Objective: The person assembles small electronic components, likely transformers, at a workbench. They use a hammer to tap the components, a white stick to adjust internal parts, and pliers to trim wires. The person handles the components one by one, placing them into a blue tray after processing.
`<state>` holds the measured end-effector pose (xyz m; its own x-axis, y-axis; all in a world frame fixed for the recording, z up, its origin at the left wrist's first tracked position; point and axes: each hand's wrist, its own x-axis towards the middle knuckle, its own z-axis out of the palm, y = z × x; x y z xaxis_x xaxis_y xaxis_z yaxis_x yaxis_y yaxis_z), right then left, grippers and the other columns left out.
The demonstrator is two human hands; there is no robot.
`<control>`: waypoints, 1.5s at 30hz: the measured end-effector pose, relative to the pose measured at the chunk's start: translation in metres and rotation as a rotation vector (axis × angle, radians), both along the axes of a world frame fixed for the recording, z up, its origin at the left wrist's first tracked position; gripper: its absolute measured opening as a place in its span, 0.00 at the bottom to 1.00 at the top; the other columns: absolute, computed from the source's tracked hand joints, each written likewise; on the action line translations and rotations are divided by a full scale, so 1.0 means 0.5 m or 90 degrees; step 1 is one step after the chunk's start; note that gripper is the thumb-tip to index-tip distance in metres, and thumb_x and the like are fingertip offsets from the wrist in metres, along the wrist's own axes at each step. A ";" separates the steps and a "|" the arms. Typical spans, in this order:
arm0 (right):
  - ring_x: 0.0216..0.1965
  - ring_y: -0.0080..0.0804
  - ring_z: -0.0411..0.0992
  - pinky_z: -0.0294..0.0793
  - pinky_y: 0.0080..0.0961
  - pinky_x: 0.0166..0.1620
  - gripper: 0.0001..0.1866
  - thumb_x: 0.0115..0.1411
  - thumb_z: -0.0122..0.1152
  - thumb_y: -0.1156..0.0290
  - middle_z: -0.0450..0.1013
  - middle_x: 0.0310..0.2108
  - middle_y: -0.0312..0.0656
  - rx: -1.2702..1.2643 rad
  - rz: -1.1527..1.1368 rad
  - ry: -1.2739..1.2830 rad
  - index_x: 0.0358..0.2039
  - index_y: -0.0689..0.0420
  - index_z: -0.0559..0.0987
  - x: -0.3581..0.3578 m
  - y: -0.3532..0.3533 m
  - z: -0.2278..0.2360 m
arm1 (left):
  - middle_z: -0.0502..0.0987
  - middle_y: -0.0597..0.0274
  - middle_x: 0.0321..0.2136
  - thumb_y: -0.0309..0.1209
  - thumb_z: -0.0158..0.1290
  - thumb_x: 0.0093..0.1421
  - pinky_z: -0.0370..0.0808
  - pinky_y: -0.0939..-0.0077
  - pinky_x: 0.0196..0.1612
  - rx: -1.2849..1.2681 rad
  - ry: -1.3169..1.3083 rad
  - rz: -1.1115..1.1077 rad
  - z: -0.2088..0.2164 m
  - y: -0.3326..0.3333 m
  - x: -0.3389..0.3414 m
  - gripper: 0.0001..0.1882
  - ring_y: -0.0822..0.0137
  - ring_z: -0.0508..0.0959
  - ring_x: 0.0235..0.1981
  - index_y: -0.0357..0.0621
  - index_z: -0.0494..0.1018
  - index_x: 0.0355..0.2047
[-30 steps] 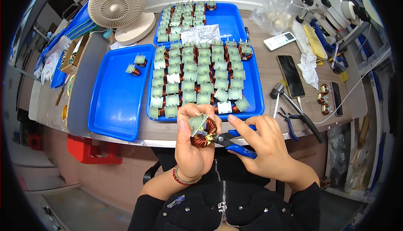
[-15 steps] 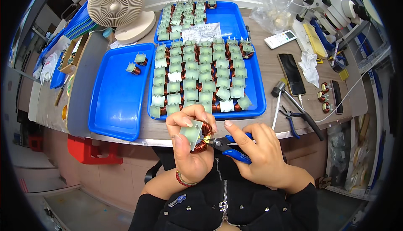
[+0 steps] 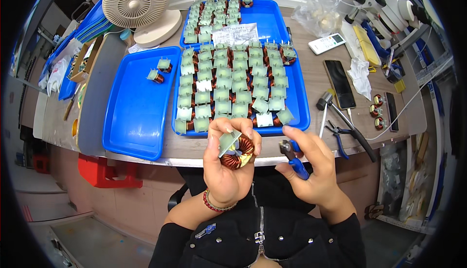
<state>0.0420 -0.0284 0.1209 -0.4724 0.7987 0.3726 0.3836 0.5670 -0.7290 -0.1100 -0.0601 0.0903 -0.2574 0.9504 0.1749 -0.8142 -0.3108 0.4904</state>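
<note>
Two bare hands: left hand (image 3: pixel 226 175) and right hand (image 3: pixel 318 173), raised side by side in front of a black jacket (image 3: pixel 233 239), near the front edge of the wood-grain table (image 3: pixel 315 75).
Left fingers: curled around a copper-wound coil (image 3: pixel 248 145), its pale green board (image 3: pixel 227 143) tilted on the thumb side.
Right fingers: narrowed around the blue-handled cutters (image 3: pixel 297 166), index finger reaching past them; the tool's head points left and is apart from the coil. Whether its blades meet, I cannot tell.
Bracelet (image 3: pixel 216 204): beaded, on the left wrist.
Middle tray (image 3: pixel 298 90): blue, packed with rows of similar coils (image 3: pixel 222 83), boards facing up.
Left tray (image 3: pixel 135 114): blue, two coils near its upper right corner.
Far tray (image 3: pixel 265 19): blue, more coils in its left half; a printed sheet (image 3: pixel 238 33) lies over its near edge.
Table's right side: hammer (image 3: pixel 360 140), pliers (image 3: pixel 340 144), phone (image 3: pixel 339 85), white remote control (image 3: pixel 327 43), three coils in a line.
Upper left: beige fan (image 3: pixel 136 2).
</note>
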 end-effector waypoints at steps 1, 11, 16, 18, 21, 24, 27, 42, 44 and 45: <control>0.26 0.37 0.66 0.64 0.30 0.30 0.29 0.39 0.67 0.71 0.68 0.27 0.40 0.034 0.008 -0.041 0.47 0.55 0.72 0.002 0.002 0.004 | 0.63 0.55 0.33 0.44 0.34 0.62 0.64 0.74 0.34 -0.014 0.003 0.011 0.003 -0.001 0.003 0.13 0.64 0.66 0.29 0.47 0.57 0.36; 0.28 0.37 0.64 0.61 0.31 0.32 0.30 0.40 0.64 0.69 0.65 0.29 0.41 0.149 0.019 -0.203 0.47 0.54 0.71 0.008 -0.021 0.008 | 0.63 0.55 0.32 0.45 0.36 0.61 0.65 0.73 0.31 0.033 0.135 0.094 0.011 0.003 0.013 0.14 0.63 0.67 0.27 0.49 0.58 0.35; 0.28 0.36 0.64 0.60 0.30 0.31 0.30 0.40 0.64 0.69 0.64 0.28 0.41 0.168 0.026 -0.226 0.48 0.53 0.71 0.007 -0.024 0.014 | 0.63 0.53 0.33 0.42 0.38 0.60 0.64 0.71 0.34 0.081 0.155 0.117 0.008 0.002 0.012 0.12 0.62 0.67 0.28 0.47 0.56 0.34; 0.28 0.36 0.63 0.60 0.30 0.31 0.30 0.40 0.63 0.71 0.63 0.27 0.41 0.166 0.036 -0.245 0.49 0.53 0.70 0.008 -0.023 0.017 | 0.63 0.53 0.33 0.41 0.38 0.60 0.64 0.71 0.34 0.078 0.159 0.119 0.008 0.001 0.012 0.12 0.63 0.67 0.28 0.47 0.56 0.34; 0.28 0.35 0.63 0.60 0.29 0.31 0.31 0.40 0.60 0.74 0.63 0.26 0.40 0.174 0.050 -0.263 0.50 0.53 0.70 0.010 -0.019 0.019 | 0.63 0.53 0.33 0.41 0.39 0.60 0.64 0.72 0.33 0.067 0.161 0.118 0.006 0.001 0.013 0.12 0.63 0.66 0.28 0.47 0.57 0.34; 0.27 0.35 0.62 0.60 0.29 0.30 0.31 0.40 0.58 0.77 0.62 0.25 0.41 0.199 0.063 -0.261 0.50 0.53 0.70 0.011 -0.015 0.012 | 0.63 0.55 0.31 0.43 0.38 0.59 0.64 0.73 0.31 0.039 0.192 0.135 0.009 0.001 0.017 0.12 0.64 0.66 0.25 0.49 0.57 0.32; 0.26 0.34 0.61 0.59 0.28 0.29 0.30 0.41 0.56 0.78 0.60 0.23 0.40 0.217 0.076 -0.271 0.50 0.54 0.70 0.011 -0.012 0.005 | 0.64 0.56 0.29 0.44 0.38 0.59 0.64 0.74 0.30 0.014 0.211 0.134 0.009 0.003 0.015 0.11 0.64 0.66 0.24 0.51 0.57 0.32; 0.19 0.30 0.58 0.56 0.26 0.22 0.24 0.42 0.57 0.77 0.56 0.17 0.35 0.277 0.041 -0.230 0.44 0.53 0.75 0.013 -0.004 -0.018 | 0.64 0.58 0.29 0.44 0.37 0.59 0.62 0.75 0.29 -0.035 0.124 0.125 0.010 0.006 0.025 0.11 0.65 0.66 0.24 0.52 0.59 0.32; 0.19 0.31 0.59 0.57 0.27 0.23 0.25 0.39 0.59 0.77 0.57 0.18 0.36 0.288 0.036 -0.238 0.44 0.53 0.75 0.015 -0.002 -0.016 | 0.64 0.57 0.29 0.43 0.36 0.60 0.63 0.74 0.30 -0.050 0.075 0.080 0.008 0.005 0.022 0.11 0.64 0.66 0.25 0.50 0.58 0.33; 0.19 0.32 0.61 0.57 0.27 0.23 0.27 0.37 0.60 0.77 0.59 0.18 0.37 0.290 0.032 -0.245 0.44 0.53 0.75 0.016 -0.003 -0.013 | 0.65 0.55 0.30 0.42 0.36 0.60 0.63 0.74 0.31 -0.057 0.031 0.039 0.009 0.005 0.017 0.11 0.64 0.66 0.26 0.49 0.58 0.33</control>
